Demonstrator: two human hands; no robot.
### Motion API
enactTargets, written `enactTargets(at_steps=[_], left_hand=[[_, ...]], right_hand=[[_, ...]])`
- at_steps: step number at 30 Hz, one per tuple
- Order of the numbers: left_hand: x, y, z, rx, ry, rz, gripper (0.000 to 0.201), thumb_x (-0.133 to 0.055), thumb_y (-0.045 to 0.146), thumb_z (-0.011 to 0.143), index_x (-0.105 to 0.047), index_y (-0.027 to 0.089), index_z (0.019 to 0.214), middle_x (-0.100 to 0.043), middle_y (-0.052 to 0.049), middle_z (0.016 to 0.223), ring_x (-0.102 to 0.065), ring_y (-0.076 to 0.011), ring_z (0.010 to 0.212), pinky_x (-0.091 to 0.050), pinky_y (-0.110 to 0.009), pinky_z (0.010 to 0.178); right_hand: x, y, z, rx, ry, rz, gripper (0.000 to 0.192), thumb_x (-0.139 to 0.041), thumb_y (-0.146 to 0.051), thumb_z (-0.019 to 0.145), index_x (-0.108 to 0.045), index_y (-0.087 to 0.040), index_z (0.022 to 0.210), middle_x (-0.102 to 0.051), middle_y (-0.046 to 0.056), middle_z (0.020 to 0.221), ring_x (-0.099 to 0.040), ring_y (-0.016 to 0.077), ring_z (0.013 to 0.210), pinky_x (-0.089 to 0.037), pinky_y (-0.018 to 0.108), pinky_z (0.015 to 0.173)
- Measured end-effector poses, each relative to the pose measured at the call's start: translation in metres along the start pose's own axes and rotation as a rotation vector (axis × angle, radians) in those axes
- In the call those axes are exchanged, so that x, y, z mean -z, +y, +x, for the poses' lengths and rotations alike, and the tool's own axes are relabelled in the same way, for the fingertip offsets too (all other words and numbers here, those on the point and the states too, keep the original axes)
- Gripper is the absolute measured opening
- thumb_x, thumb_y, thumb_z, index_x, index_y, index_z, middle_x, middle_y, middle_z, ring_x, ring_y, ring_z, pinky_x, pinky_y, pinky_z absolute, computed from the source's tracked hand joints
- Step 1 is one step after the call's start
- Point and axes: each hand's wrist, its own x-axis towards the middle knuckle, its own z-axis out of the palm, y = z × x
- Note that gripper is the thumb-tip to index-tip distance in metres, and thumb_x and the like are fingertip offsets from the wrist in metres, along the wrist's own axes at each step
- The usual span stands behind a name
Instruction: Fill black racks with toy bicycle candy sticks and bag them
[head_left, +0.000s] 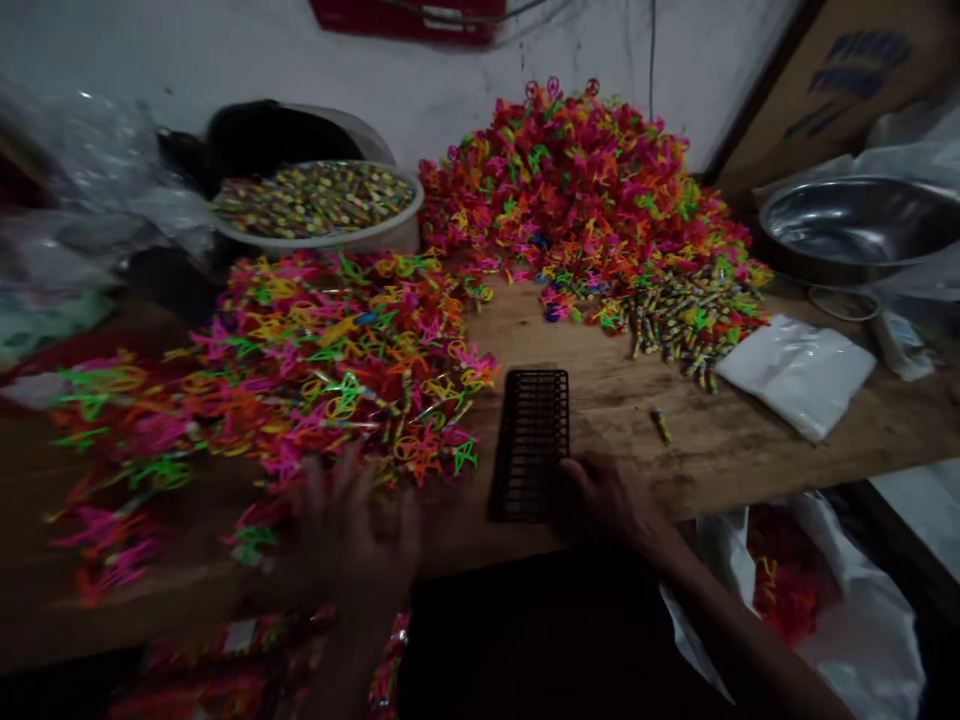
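From the head camera I look down on a wooden surface [600,410], and the light is rather dim. My left hand [360,525] is at the near edge of the left heap of coloured plastic pieces [322,350]. Its fingers are spread and open, but they are blurred, so I cannot tell whether they touch any piece. My right hand [611,500] grips the black rack [531,440] by its right edge; the thumb lies at this edge, and the other fingers are partly lost in the dark. The black rack is in the middle, just to the right of the left heap, and many thin bars cross it.

Behind it, against the wall [457,95], rises the large heap of similar pieces [570,180], pink, red, orange, yellow and green. At its right foot lies a pile of small patterned tubes [675,310], and one single tube [661,425] lies apart, nearer to me. Beside this pile I see a flat white plastic stack [799,375], and behind that a metal bowl [847,230]. Behind the left heap stands a white basin [375,238], filled with small tubes. Clear plastic bags [97,150] are at the far left. Below the surface, at the right, a white bag [870,640] holds red and yellow pieces.
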Motion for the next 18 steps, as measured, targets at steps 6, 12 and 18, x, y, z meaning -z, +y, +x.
enactTargets(at_steps=[6,12,18], left_hand=[[-0.057,0.046,0.034,-0.137,-0.063,0.048,0.046,-0.057,0.021,0.097,-0.054,0.019,0.143,-0.063,-0.014,0.145,-0.046,-0.0358,0.147,-0.030,-0.065,0.124],[-0.064,0.036,0.032,-0.127,-0.115,0.106,0.037,-0.057,0.025,0.099,-0.062,0.019,0.136,-0.063,-0.012,0.145,-0.049,-0.0339,0.145,-0.032,-0.061,0.124],[-0.051,0.026,0.032,-0.208,-0.137,0.126,0.033,-0.057,0.021,0.098,-0.064,0.018,0.131,-0.064,-0.011,0.144,-0.048,-0.0336,0.146,-0.035,-0.059,0.123]], right_hand=[[0.027,0.030,0.022,0.081,0.185,-0.194,0.044,-0.045,-0.052,0.097,-0.065,-0.025,0.070,-0.068,0.007,0.067,-0.060,0.0208,0.057,-0.033,0.032,0.056],[0.021,-0.007,0.054,0.458,0.129,-0.057,0.027,-0.046,-0.034,0.101,-0.071,-0.024,0.100,-0.073,0.008,0.093,-0.067,0.0228,0.080,-0.048,0.034,0.070],[-0.031,-0.090,0.131,0.601,0.132,-0.148,0.029,-0.054,-0.031,0.099,-0.065,-0.015,0.120,-0.067,0.016,0.123,-0.061,0.0317,0.113,-0.049,0.044,0.100]])
